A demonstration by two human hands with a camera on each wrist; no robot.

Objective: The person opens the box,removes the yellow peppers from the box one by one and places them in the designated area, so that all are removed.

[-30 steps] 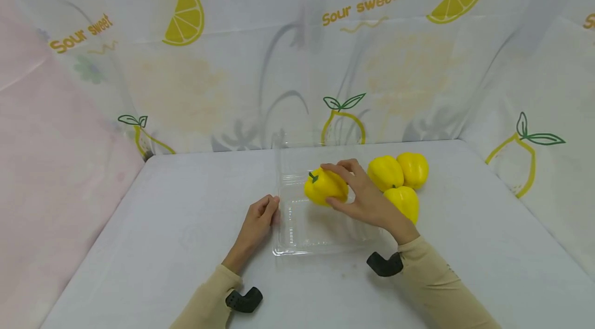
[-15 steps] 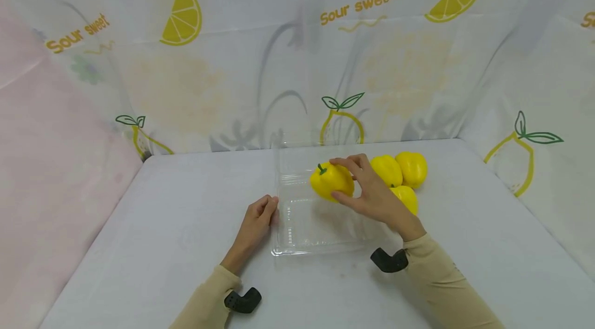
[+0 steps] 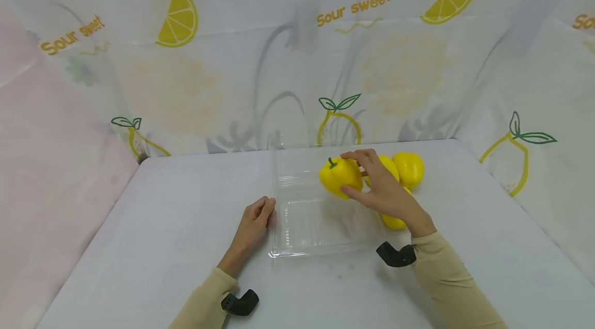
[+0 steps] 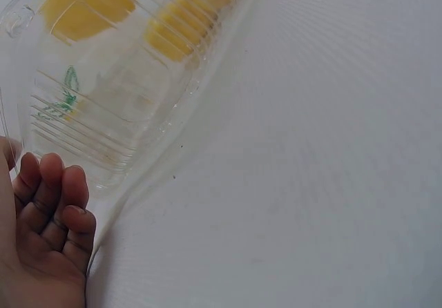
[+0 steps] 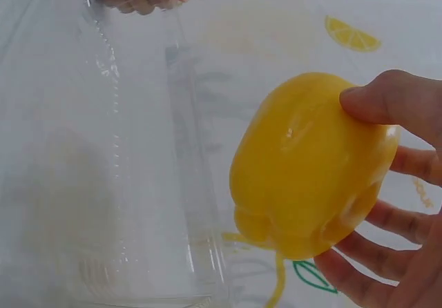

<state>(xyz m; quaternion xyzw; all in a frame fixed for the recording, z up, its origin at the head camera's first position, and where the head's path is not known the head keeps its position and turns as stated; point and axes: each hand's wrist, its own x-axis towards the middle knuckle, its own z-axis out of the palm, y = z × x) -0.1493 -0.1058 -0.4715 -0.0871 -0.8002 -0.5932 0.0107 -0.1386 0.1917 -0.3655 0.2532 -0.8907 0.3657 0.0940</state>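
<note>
My right hand (image 3: 386, 192) grips a yellow bell pepper (image 3: 335, 178) with a green stem, thumb on one side and fingers on the other. The pepper is held over a clear plastic container (image 3: 297, 223), toward its right side. In the right wrist view, the glossy bell pepper (image 5: 307, 170) fills the spread between thumb and fingers. My left hand (image 3: 253, 220) pinches the container's left edge. Seen from the left wrist, the fingers of the left hand (image 4: 52, 225) curl at the rim of the clear container (image 4: 103, 114).
Three more yellow bell peppers lie at the container's right: a back one (image 3: 408, 169), one partly behind my right hand (image 3: 389, 165), and a nearer one (image 3: 393, 222) mostly covered by my wrist. A printed cloth (image 3: 223, 86) hangs behind the white table (image 3: 195, 205).
My right hand has carried the bell pepper to the right and slightly away, toward the other peppers. The left hand keeps its place on the container's edge.
</note>
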